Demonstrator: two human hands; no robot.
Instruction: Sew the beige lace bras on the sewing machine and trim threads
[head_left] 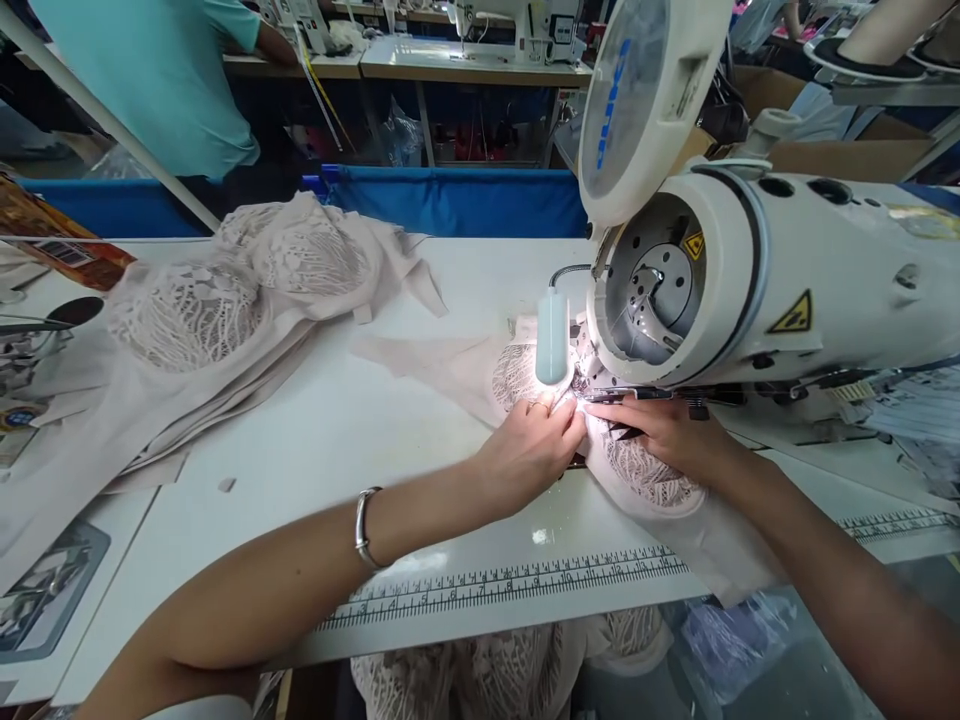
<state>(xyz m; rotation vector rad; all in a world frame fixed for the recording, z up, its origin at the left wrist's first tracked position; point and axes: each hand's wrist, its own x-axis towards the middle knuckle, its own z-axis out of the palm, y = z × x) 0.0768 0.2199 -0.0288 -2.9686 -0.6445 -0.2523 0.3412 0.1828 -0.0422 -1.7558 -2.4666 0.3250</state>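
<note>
A pale pink lace bra point(651, 474) lies under the head of a white sewing machine point(810, 280), one cup on each side of the needle area. My left hand point(529, 450) pinches the bra's fabric just left of the lit needle area, fingertips together. From the right, my right hand point(675, 435) grips the bra beside the same spot, its index finger reaching toward the needle. A dark pointed piece point(626, 432) shows beneath the right fingers; I cannot make out what it is. The small lamp point(553, 338) partly hides the left cup.
More lace bras point(292, 260) are piled on the left of the white table point(315, 450). A ruler strip point(525, 580) runs along its front edge; other lace pieces point(480, 675) hang below. The machine's round cover point(637, 100) stands raised. A person in teal point(150, 80) sits beyond.
</note>
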